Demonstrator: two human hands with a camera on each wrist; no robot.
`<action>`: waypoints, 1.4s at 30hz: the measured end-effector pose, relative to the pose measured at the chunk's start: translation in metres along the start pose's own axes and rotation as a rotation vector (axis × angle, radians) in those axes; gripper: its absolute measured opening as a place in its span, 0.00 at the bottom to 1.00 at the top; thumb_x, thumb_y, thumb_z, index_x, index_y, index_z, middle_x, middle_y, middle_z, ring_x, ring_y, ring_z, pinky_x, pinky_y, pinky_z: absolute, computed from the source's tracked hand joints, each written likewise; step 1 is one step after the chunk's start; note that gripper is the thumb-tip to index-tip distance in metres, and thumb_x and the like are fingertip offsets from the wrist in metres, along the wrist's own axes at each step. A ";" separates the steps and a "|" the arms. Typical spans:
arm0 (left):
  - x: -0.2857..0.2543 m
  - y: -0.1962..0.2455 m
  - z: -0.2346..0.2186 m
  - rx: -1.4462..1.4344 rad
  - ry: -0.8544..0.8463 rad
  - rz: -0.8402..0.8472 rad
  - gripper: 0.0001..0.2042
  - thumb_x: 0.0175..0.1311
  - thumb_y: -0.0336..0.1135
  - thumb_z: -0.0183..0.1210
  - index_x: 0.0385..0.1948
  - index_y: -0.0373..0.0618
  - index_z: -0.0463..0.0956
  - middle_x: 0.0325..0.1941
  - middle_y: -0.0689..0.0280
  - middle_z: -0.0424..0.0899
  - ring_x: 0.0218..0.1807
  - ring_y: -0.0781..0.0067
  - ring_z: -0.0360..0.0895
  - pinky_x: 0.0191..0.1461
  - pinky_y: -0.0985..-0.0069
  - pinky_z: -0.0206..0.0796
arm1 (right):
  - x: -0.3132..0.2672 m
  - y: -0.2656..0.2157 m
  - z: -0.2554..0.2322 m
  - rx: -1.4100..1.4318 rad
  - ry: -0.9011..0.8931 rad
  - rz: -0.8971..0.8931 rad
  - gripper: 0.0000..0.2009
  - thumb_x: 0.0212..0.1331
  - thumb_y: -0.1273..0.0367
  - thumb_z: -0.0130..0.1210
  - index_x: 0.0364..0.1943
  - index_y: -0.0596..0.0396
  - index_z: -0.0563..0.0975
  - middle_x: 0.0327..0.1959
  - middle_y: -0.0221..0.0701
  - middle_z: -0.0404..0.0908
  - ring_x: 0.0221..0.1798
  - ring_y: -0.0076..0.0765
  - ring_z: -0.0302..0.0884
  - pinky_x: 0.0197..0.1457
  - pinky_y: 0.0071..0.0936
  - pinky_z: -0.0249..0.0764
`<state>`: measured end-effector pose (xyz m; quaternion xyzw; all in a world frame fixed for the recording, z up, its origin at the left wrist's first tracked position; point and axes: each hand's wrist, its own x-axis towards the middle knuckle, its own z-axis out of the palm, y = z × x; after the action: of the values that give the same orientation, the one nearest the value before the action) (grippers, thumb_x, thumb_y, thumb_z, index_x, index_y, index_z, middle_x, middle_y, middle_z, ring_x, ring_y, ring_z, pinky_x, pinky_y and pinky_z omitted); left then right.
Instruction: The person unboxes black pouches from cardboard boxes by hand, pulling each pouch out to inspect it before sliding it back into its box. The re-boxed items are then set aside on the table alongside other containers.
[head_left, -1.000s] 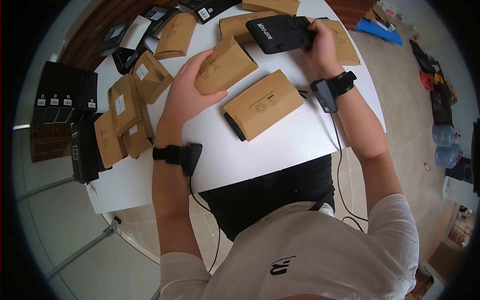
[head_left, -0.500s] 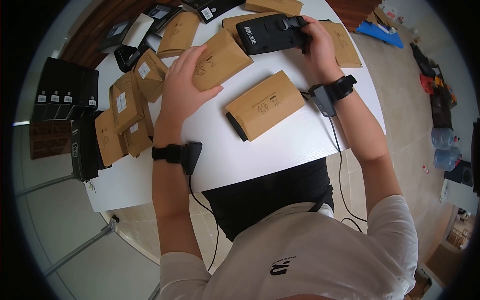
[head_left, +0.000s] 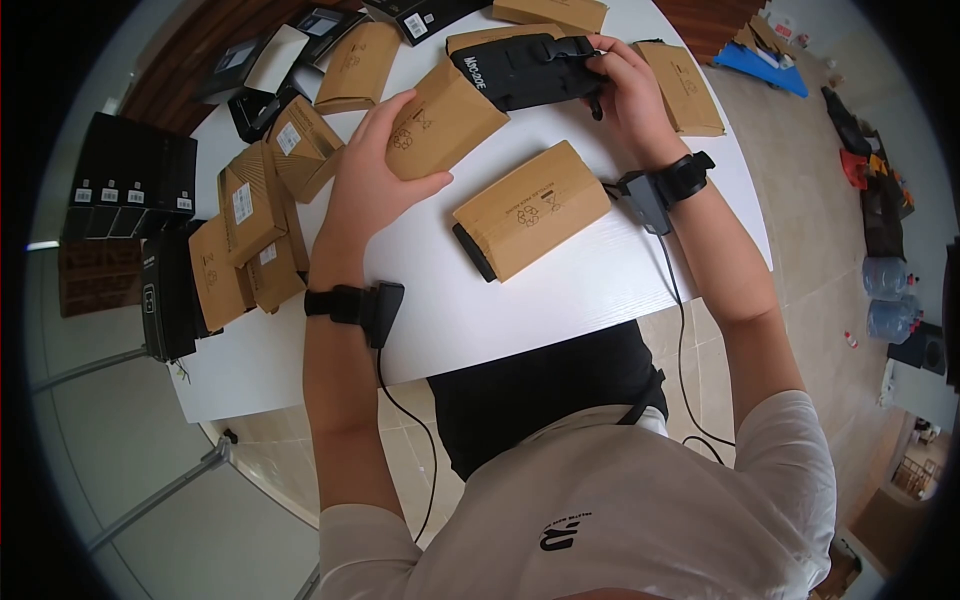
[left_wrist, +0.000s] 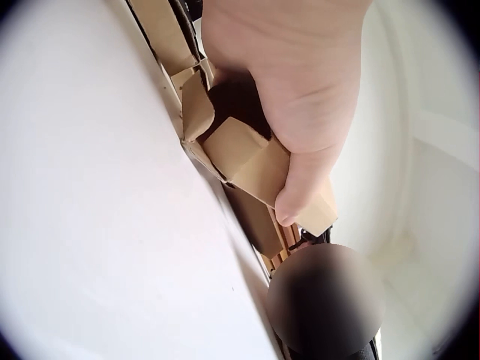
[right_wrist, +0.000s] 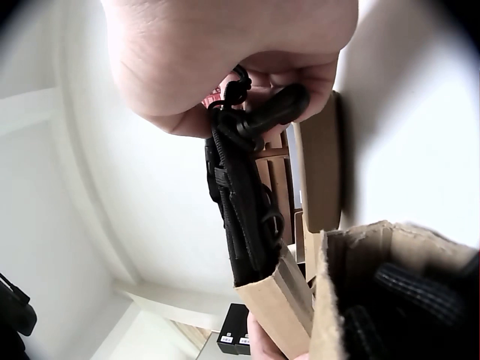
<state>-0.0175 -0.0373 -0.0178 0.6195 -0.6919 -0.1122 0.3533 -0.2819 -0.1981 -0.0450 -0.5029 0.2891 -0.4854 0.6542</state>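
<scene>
My left hand (head_left: 365,180) grips a brown cardboard box (head_left: 450,120) around its sides, thumb toward me. Loose flaps show at the box's near end in the left wrist view. With my right hand (head_left: 640,100) I pinch the end of a black fabric pouch (head_left: 525,78) marked MSC-20E. The pouch's other end sits in the box's open mouth, as the right wrist view shows, and most of the pouch (right_wrist: 244,202) is outside. A second cardboard box (head_left: 530,210), with a black item showing at its end, lies on the table in front of me.
More cardboard boxes (head_left: 250,205) are piled at the left, beside upright black boxes (head_left: 130,185). Several black and brown boxes lie at the back, and another cardboard box (head_left: 685,88) is behind my right hand. The white table's front edge (head_left: 520,350) runs close to my body.
My right hand has brought the pouch leftward to the box, and its leading end has entered the mouth. The left hand has turned the box slightly, keeping its grip.
</scene>
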 end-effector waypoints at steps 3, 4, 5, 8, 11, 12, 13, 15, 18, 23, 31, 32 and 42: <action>0.000 0.001 0.000 -0.020 -0.016 -0.037 0.40 0.41 0.36 0.76 0.63 0.46 0.69 0.61 0.57 0.77 0.62 0.58 0.74 0.64 0.64 0.69 | 0.002 0.003 -0.004 -0.006 -0.012 0.004 0.11 0.64 0.69 0.54 0.49 0.54 0.77 0.33 0.24 0.79 0.29 0.18 0.72 0.29 0.18 0.67; 0.000 0.000 0.000 -0.023 -0.050 -0.048 0.41 0.41 0.34 0.76 0.64 0.47 0.68 0.62 0.57 0.76 0.63 0.58 0.74 0.64 0.65 0.69 | 0.003 0.003 -0.005 -0.020 -0.034 0.006 0.11 0.64 0.69 0.54 0.49 0.54 0.77 0.33 0.24 0.79 0.28 0.18 0.72 0.29 0.18 0.67; 0.000 0.000 -0.001 -0.025 -0.084 -0.059 0.42 0.41 0.33 0.76 0.65 0.49 0.67 0.64 0.56 0.75 0.63 0.58 0.74 0.64 0.65 0.69 | 0.002 0.004 -0.006 -0.020 -0.034 0.006 0.11 0.64 0.69 0.54 0.49 0.54 0.77 0.33 0.24 0.79 0.28 0.18 0.72 0.29 0.18 0.67; -0.001 0.003 -0.002 -0.021 -0.076 -0.053 0.41 0.41 0.31 0.75 0.64 0.47 0.68 0.62 0.56 0.76 0.63 0.59 0.75 0.64 0.67 0.69 | -0.002 -0.001 0.000 -0.077 -0.074 0.041 0.10 0.65 0.67 0.56 0.48 0.53 0.77 0.33 0.23 0.79 0.29 0.17 0.71 0.28 0.18 0.66; -0.002 0.005 -0.001 -0.061 -0.119 -0.010 0.39 0.41 0.33 0.74 0.63 0.45 0.69 0.62 0.58 0.76 0.64 0.57 0.73 0.66 0.65 0.67 | -0.012 -0.006 0.009 -0.194 -0.165 0.045 0.12 0.66 0.66 0.58 0.51 0.52 0.79 0.33 0.21 0.79 0.30 0.16 0.70 0.31 0.17 0.67; -0.002 0.006 0.000 -0.060 -0.118 -0.010 0.39 0.41 0.33 0.74 0.63 0.45 0.69 0.62 0.58 0.76 0.64 0.57 0.73 0.66 0.65 0.67 | -0.013 -0.005 0.011 -0.245 -0.255 0.066 0.13 0.66 0.65 0.58 0.53 0.52 0.79 0.33 0.20 0.79 0.31 0.15 0.71 0.33 0.16 0.68; -0.002 0.007 0.001 -0.081 -0.131 0.003 0.39 0.41 0.33 0.74 0.63 0.45 0.70 0.62 0.58 0.76 0.64 0.57 0.73 0.66 0.65 0.67 | -0.015 -0.005 0.012 -0.297 -0.345 0.088 0.15 0.67 0.65 0.58 0.55 0.52 0.79 0.33 0.20 0.79 0.32 0.15 0.71 0.36 0.15 0.69; -0.002 0.008 0.003 -0.103 -0.146 0.017 0.39 0.41 0.33 0.74 0.63 0.46 0.70 0.62 0.58 0.76 0.64 0.57 0.73 0.67 0.65 0.66 | -0.019 -0.004 0.018 -0.313 -0.384 0.132 0.16 0.68 0.65 0.58 0.57 0.53 0.78 0.33 0.19 0.78 0.34 0.15 0.71 0.39 0.15 0.70; -0.002 0.006 0.004 -0.060 -0.153 0.061 0.39 0.40 0.33 0.74 0.62 0.46 0.70 0.62 0.58 0.76 0.63 0.56 0.73 0.67 0.64 0.65 | -0.024 0.003 0.026 -0.296 -0.335 0.095 0.11 0.66 0.68 0.59 0.50 0.55 0.81 0.31 0.18 0.76 0.36 0.13 0.73 0.39 0.16 0.71; -0.002 0.004 0.007 -0.009 -0.161 0.078 0.39 0.40 0.33 0.75 0.62 0.47 0.70 0.62 0.59 0.76 0.63 0.55 0.73 0.67 0.63 0.66 | -0.017 0.003 0.015 -0.498 -0.492 0.085 0.08 0.68 0.71 0.57 0.47 0.54 0.80 0.39 0.19 0.81 0.42 0.12 0.74 0.47 0.15 0.72; -0.004 0.002 0.006 -0.151 -0.205 0.005 0.34 0.48 0.35 0.72 0.62 0.44 0.70 0.61 0.58 0.77 0.63 0.57 0.73 0.67 0.65 0.65 | -0.020 -0.004 0.019 -0.415 -0.542 0.099 0.09 0.67 0.69 0.56 0.46 0.55 0.82 0.37 0.23 0.83 0.41 0.15 0.76 0.46 0.16 0.72; -0.005 0.001 0.006 -0.220 -0.207 -0.049 0.32 0.52 0.35 0.70 0.62 0.43 0.70 0.61 0.57 0.77 0.64 0.59 0.73 0.67 0.66 0.65 | -0.017 -0.001 0.016 -0.473 -0.376 0.064 0.09 0.67 0.68 0.56 0.45 0.55 0.82 0.37 0.23 0.83 0.40 0.15 0.75 0.45 0.16 0.72; -0.004 -0.008 0.010 -0.321 -0.130 -0.140 0.25 0.62 0.34 0.62 0.61 0.40 0.71 0.59 0.56 0.79 0.63 0.65 0.75 0.65 0.71 0.66 | 0.010 0.007 -0.010 -0.580 0.072 0.120 0.20 0.62 0.55 0.61 0.42 0.60 0.79 0.30 0.25 0.81 0.30 0.17 0.71 0.36 0.20 0.69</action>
<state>-0.0176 -0.0381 -0.0314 0.5933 -0.6417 -0.2854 0.3935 -0.2844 -0.2113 -0.0537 -0.6331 0.4679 -0.3607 0.5001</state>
